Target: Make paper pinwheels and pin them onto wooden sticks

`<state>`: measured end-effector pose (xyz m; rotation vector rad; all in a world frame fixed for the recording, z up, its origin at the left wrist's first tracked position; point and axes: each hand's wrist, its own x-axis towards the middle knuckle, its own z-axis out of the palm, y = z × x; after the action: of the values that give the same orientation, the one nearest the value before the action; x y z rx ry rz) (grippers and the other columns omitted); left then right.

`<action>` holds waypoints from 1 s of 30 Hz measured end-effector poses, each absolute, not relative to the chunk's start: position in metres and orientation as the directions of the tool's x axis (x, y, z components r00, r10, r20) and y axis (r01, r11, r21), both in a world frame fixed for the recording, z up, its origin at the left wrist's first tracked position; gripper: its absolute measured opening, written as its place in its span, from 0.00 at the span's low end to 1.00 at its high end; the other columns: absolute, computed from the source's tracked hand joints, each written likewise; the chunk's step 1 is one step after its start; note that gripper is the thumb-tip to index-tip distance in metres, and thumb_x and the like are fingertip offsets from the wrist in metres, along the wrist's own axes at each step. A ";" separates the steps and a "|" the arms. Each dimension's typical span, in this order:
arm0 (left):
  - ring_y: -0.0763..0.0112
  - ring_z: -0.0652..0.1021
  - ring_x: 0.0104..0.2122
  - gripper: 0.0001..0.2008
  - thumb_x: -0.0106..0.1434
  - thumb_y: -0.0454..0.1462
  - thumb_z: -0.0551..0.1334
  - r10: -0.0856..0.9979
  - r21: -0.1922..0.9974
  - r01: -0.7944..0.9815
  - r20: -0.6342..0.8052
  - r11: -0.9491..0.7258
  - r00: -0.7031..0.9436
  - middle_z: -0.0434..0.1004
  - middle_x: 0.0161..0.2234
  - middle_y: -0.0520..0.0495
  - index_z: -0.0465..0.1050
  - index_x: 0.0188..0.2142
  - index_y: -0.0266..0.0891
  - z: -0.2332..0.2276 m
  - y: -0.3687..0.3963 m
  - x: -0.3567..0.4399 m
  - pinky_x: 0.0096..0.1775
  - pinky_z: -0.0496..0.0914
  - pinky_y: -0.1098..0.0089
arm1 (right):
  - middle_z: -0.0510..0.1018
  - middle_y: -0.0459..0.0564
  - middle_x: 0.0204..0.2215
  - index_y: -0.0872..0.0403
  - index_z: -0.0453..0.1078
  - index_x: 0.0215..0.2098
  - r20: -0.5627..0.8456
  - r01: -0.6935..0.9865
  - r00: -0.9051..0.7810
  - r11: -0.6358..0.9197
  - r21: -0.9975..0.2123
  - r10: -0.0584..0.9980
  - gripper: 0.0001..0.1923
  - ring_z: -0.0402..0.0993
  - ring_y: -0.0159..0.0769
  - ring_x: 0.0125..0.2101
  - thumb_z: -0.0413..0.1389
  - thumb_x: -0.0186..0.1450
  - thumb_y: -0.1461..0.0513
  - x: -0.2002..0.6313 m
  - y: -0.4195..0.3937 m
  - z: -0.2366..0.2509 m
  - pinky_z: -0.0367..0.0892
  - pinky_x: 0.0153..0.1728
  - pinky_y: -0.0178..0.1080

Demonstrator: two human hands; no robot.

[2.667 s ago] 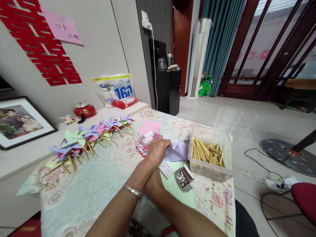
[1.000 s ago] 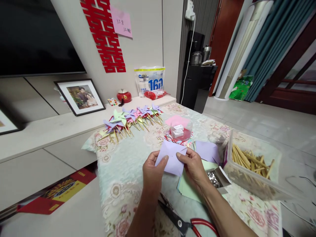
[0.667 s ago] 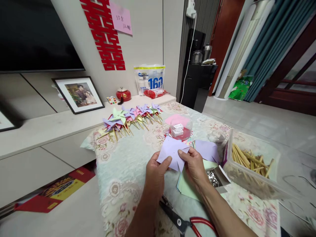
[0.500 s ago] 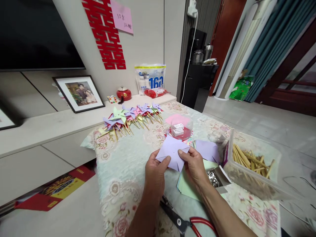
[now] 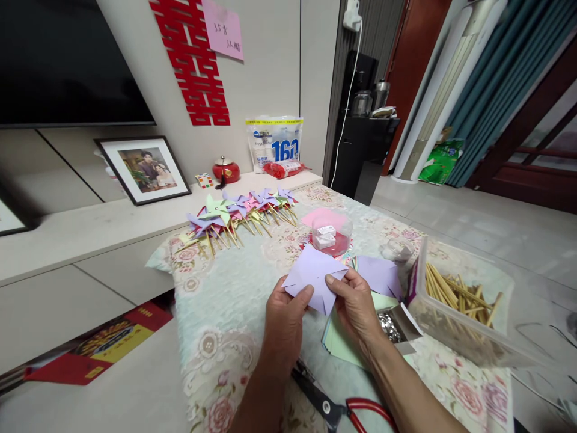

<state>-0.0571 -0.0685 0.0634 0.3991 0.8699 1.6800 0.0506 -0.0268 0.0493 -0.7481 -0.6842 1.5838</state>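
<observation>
At the near edge of the table covered by a pale floral cloth [image 5: 225,337] lie black-bladed scissors with red handles [image 5: 336,410], between the person's two forearms. Just beyond them the left hand [image 5: 283,322] and the right hand [image 5: 356,304] are raised side by side above the cloth, each pinching between thumb and fingers one side of a lilac square of cut paper [image 5: 314,276], which is held up off the table. Under the right wrist lies a stack of pale green paper sheets [image 5: 336,343], and beside it an open small box of silver pins [image 5: 391,328]. Toward the right edge stands a clear plastic tub of wooden sticks [image 5: 455,304]. Past the held paper sits a loose lilac sheet [image 5: 381,273], then a clear round container with small white boxes inside [image 5: 328,236] on pink paper. At the far left corner a row of finished paper pinwheels on sticks [image 5: 238,213] lies on the cloth.
</observation>
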 end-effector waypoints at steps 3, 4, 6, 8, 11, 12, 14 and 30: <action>0.62 0.82 0.36 0.24 0.44 0.35 0.76 0.947 0.713 -0.699 -0.180 -0.060 -0.265 0.85 0.38 0.44 0.77 0.42 0.36 0.063 -0.068 -0.056 0.39 0.74 0.66 | 0.84 0.45 0.29 0.52 0.79 0.38 -0.069 -0.612 -0.122 -0.130 -0.780 0.990 0.20 0.77 0.35 0.30 0.74 0.47 0.63 0.050 -0.027 0.050 0.72 0.36 0.37; 0.60 0.82 0.37 0.25 0.45 0.35 0.76 0.950 0.708 -0.704 -0.175 -0.062 -0.259 0.85 0.38 0.43 0.77 0.44 0.36 0.063 -0.068 -0.055 0.41 0.74 0.65 | 0.84 0.44 0.29 0.52 0.78 0.39 -0.063 -0.621 -0.140 -0.137 -0.772 0.988 0.21 0.78 0.36 0.30 0.74 0.47 0.63 0.050 -0.027 0.051 0.73 0.38 0.38; 0.58 0.82 0.41 0.25 0.46 0.35 0.75 0.952 0.703 -0.707 -0.160 -0.076 -0.262 0.85 0.40 0.43 0.77 0.46 0.36 0.063 -0.068 -0.056 0.43 0.74 0.64 | 0.84 0.45 0.29 0.52 0.78 0.38 -0.066 -0.641 -0.185 -0.172 -0.748 0.980 0.21 0.78 0.37 0.31 0.74 0.47 0.64 0.049 -0.028 0.054 0.74 0.40 0.40; 0.57 0.81 0.43 0.26 0.47 0.35 0.74 0.949 0.709 -0.700 -0.155 -0.087 -0.275 0.85 0.40 0.42 0.77 0.47 0.37 0.063 -0.068 -0.056 0.44 0.73 0.64 | 0.84 0.46 0.28 0.53 0.78 0.35 -0.091 -0.648 -0.231 -0.223 -0.729 0.969 0.19 0.79 0.39 0.32 0.75 0.45 0.64 0.048 -0.030 0.057 0.74 0.41 0.42; 0.56 0.82 0.42 0.25 0.47 0.35 0.74 0.942 0.725 -0.683 -0.157 -0.095 -0.297 0.84 0.39 0.42 0.77 0.47 0.36 0.064 -0.068 -0.055 0.44 0.73 0.63 | 0.85 0.48 0.31 0.54 0.77 0.32 -0.112 -0.642 -0.290 -0.280 -0.714 0.950 0.18 0.80 0.43 0.35 0.75 0.44 0.64 0.047 -0.031 0.059 0.74 0.44 0.45; 0.57 0.82 0.41 0.24 0.47 0.35 0.74 0.940 0.727 -0.679 -0.155 -0.100 -0.304 0.84 0.39 0.43 0.78 0.46 0.36 0.064 -0.069 -0.055 0.43 0.73 0.64 | 0.85 0.49 0.31 0.54 0.77 0.31 -0.110 -0.641 -0.293 -0.280 -0.715 0.950 0.18 0.81 0.43 0.35 0.75 0.43 0.64 0.047 -0.032 0.059 0.74 0.44 0.45; 0.59 0.82 0.39 0.21 0.47 0.34 0.73 0.938 0.732 -0.673 -0.150 -0.107 -0.313 0.84 0.37 0.45 0.78 0.43 0.37 0.064 -0.069 -0.054 0.42 0.73 0.65 | 0.85 0.49 0.31 0.54 0.78 0.31 -0.109 -0.637 -0.278 -0.268 -0.722 0.954 0.18 0.81 0.43 0.35 0.75 0.44 0.64 0.046 -0.032 0.059 0.74 0.44 0.45; 0.75 0.73 0.24 0.10 0.44 0.33 0.70 0.923 0.782 -0.620 -0.189 -0.065 -0.335 0.76 0.23 0.54 0.72 0.27 0.39 0.061 -0.068 -0.066 0.30 0.65 0.74 | 0.83 0.47 0.29 0.53 0.81 0.33 -0.115 -0.579 -0.295 -0.273 -0.768 0.949 0.16 0.74 0.35 0.29 0.73 0.47 0.58 0.059 -0.029 0.063 0.69 0.32 0.35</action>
<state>-0.0655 -0.0685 0.0612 0.4364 0.9747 1.6741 0.0592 -0.0288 0.0632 -0.7094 -0.7518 1.7811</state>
